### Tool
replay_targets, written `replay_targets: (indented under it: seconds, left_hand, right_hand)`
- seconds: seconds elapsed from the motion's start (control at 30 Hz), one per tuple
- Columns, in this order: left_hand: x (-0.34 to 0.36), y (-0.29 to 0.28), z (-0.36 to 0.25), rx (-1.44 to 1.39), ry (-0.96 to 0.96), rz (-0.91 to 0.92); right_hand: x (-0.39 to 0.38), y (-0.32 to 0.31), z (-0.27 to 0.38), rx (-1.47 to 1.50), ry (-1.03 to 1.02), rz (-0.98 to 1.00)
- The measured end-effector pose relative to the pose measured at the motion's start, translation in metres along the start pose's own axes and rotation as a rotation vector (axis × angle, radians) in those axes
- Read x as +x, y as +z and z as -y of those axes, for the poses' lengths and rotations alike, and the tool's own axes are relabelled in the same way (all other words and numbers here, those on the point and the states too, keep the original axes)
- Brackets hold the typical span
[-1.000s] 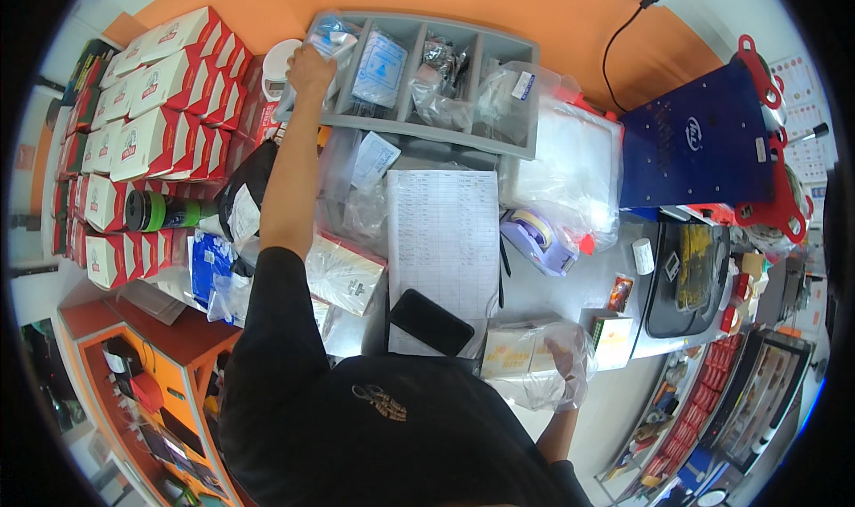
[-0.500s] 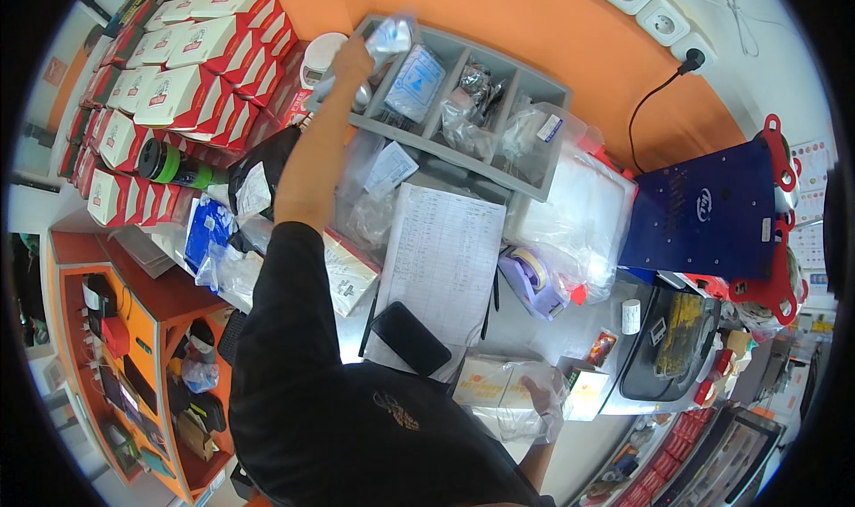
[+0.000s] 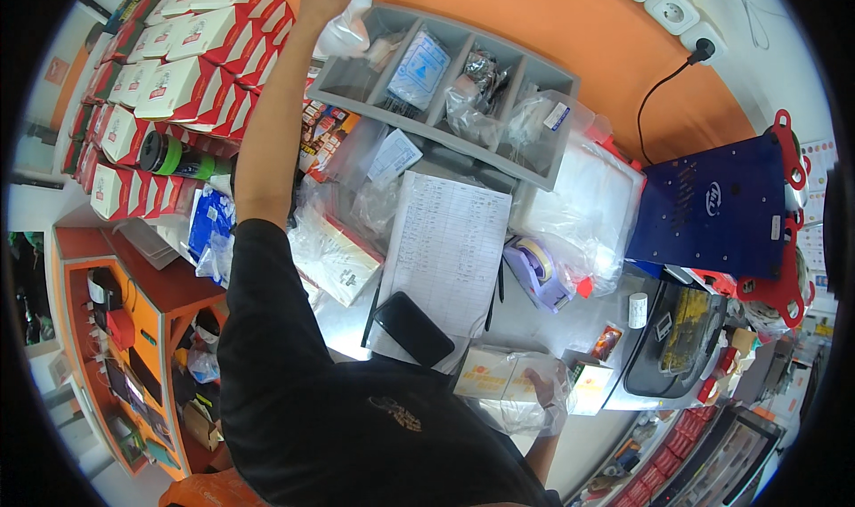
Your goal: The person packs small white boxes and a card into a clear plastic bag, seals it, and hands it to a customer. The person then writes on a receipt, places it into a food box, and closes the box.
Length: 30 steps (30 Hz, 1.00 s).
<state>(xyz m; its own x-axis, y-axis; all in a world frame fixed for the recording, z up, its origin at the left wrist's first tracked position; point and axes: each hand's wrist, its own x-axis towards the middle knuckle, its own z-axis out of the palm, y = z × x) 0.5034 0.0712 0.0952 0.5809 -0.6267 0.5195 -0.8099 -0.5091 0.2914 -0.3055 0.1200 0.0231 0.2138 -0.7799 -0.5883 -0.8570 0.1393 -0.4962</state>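
Observation:
My left arm reaches up past the grey divided tray (image 3: pixel 459 160). My left hand (image 3: pixel 321 0) is closed on a crumpled, whitish see-through plastic bag (image 3: pixel 346 33), which hangs over the tray's left end. Close to my body, my right hand (image 3: pixel 541 389) grips the right end of a clear plastic bag with pale boxes (image 3: pixel 492 375) inside; the film partly covers its fingers. Packets and plastic bags lie in the tray's compartments, among them a blue-and-white packet (image 3: pixel 419 71). A small upright box (image 3: pixel 590 388) stands beside my right hand.
Written sheets (image 3: pixel 443 249) lie mid-table, with a black phone (image 3: pixel 413 329) on their lower end. A purple tape dispenser (image 3: pixel 541 275) sits to their right. Stacked red-and-white boxes (image 3: pixel 178 89) fill the back left. A blue panel with red handles (image 3: pixel 704 209) stands at right.
My left hand has risen up and left, away from the tray, with the plastic bag in it. My right hand keeps its hold on the bagged boxes. The view has shifted slightly.

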Motion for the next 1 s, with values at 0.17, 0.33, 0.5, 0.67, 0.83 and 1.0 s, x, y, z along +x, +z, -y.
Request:
replay_targets:
  seconds: [0.17,0.33,0.5,0.67,0.83,1.0]
  left_hand:
    - [-0.011,0.021,0.012,0.000,-0.053,0.045]
    - [-0.011,0.021,0.014,-0.040,-0.037,0.077]
    - [-0.032,0.028,0.000,-0.067,-0.075,0.094]
    - [-0.083,0.060,-0.053,-0.234,-0.056,0.164]
    - [-0.121,0.025,-0.215,-0.382,-0.121,0.160]
    - [-0.130,0.009,-0.281,-0.602,-0.111,0.101]
  right_hand:
    - [0.003,0.005,-0.011,0.004,-0.012,-0.036]
    - [0.007,0.004,-0.015,-0.081,-0.058,0.015]
    - [-0.005,-0.002,-0.007,-0.176,-0.231,-0.001]
    - [-0.026,-0.050,0.033,-0.272,-0.355,0.314]
    - [-0.010,-0.126,0.076,-0.198,-0.290,0.682]
    - [0.055,-0.124,0.232,-0.431,-0.518,0.215]
